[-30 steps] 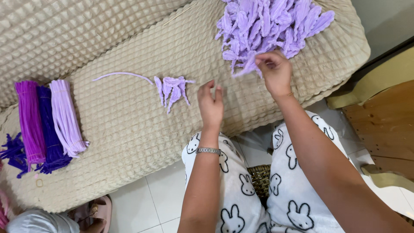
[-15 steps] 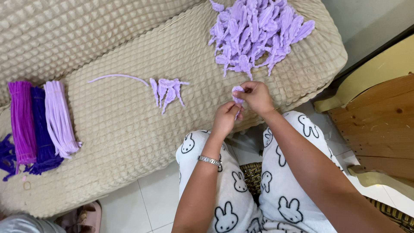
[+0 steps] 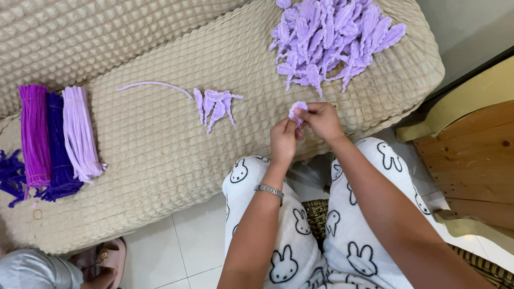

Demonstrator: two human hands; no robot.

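Both hands, left hand [image 3: 282, 140] and right hand [image 3: 321, 120], pinch one lilac pipe-cleaner loop [image 3: 296, 111]; best kept tight near the fold, I judge.

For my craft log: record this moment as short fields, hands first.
left hand: pinches the lilac looped piece
right hand: grips the same piece from the other side
big pile of lilac loops: far right on the beige sofa cover
small cluster of loops: centre, beside one loose lilac stem
stem bundles: left; magenta, dark purple, lilac
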